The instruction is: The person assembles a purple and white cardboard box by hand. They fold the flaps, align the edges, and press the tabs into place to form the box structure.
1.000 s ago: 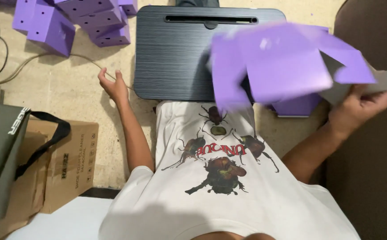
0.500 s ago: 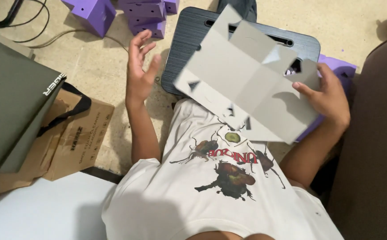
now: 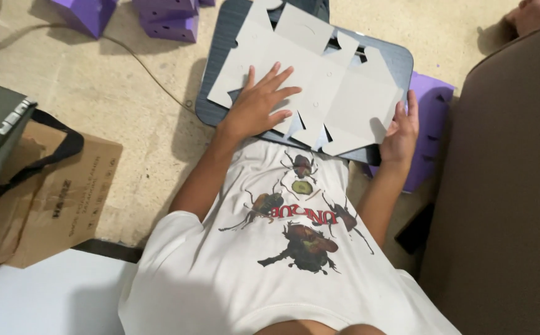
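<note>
Your flat grey box blank [image 3: 338,93] could slide off the dark lap tray [image 3: 400,59] or crease at its notched flaps if you press unevenly, since it overhangs the tray's near edge. Your left hand [image 3: 259,105] lies open, palm flat on the blank's near-left part. Your right hand [image 3: 400,130] pinches its corner at four o'clock. Folded purple boxes [image 3: 164,18] sit at eleven o'clock.

One view only, head-mounted, looking steeply down over the wearer's own white printed T-shirt [image 3: 282,248] toward the dark lap tray [image 3: 400,62] and beige floor [image 3: 133,105] (close range, arm's reach); no second view shares the scene.
</note>
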